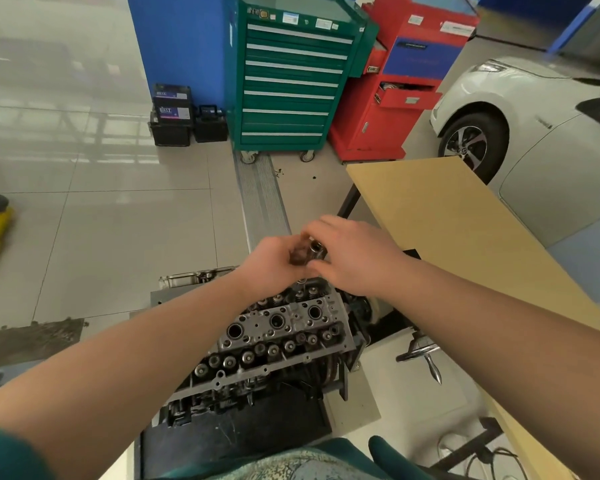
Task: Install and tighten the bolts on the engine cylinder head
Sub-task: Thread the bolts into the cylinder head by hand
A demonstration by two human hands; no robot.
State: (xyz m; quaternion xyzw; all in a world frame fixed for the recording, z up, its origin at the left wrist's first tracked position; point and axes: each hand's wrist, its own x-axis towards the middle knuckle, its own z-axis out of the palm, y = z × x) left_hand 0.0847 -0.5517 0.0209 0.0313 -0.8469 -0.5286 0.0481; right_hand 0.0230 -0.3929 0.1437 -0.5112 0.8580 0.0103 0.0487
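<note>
Metal socket (317, 252) | both hands grip | above cylinder head (284, 327)

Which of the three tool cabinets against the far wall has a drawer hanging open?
The red cabinet, rightmost beside the white car; one drawer juts out. The green drawer cabinet shows every drawer shut, and the blue cabinet shows no drawers.

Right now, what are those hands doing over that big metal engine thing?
A person is working above an engine cylinder head on a stand. Both hands are raised over its far end. The left hand and the right hand together hold a small dark metal socket-like part; it is blurred, so exactly what it is stays unclear. Nothing is on the head's bolt holes yet.
</note>
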